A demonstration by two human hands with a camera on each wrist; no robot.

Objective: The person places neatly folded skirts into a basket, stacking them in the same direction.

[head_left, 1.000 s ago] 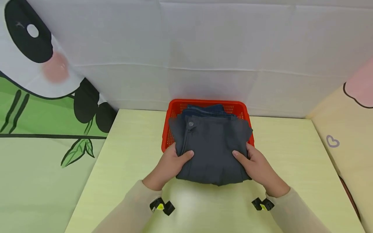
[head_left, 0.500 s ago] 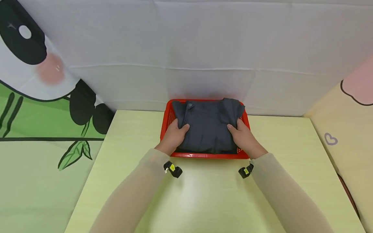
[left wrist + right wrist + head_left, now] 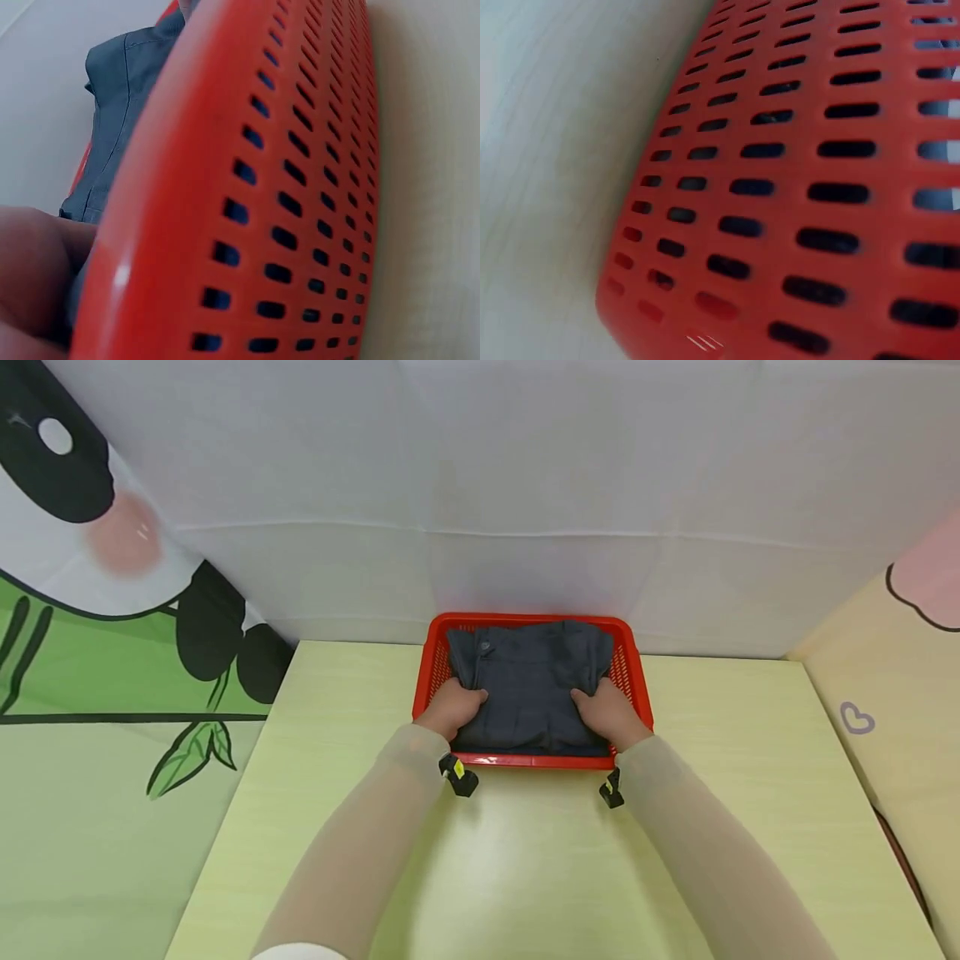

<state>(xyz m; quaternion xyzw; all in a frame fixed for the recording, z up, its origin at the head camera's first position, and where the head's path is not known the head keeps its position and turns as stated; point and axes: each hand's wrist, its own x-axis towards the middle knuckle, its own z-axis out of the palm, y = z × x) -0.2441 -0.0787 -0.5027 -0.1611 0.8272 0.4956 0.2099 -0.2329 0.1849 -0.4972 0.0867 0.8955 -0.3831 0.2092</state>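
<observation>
Folded dark grey trousers [image 3: 536, 685], with a button near the top left, lie inside a red plastic basket [image 3: 528, 761]. My left hand [image 3: 455, 703] grips their left side, thumb on top and the other fingers hidden down by the basket wall. On the opposite side my right hand [image 3: 606, 710] holds the cloth the same way. The left wrist view has part of the left hand [image 3: 34, 262] behind the basket's rim, near the trousers' waistband [image 3: 120, 97]. Only the perforated basket wall [image 3: 795, 172] fills most of the right wrist view; the right hand is hidden there.
The basket stands on a pale yellow-green table [image 3: 525, 868], close to a white cloth wall [image 3: 525, 468] at the back. A printed cartoon panel [image 3: 90, 652] rises at the left, and a cream panel [image 3: 900, 735] at the right.
Both hands have carried the folded trousers forward and down into the basket. The blue denim seen behind them earlier is now covered. Over the last half second the hands sank lower inside.
</observation>
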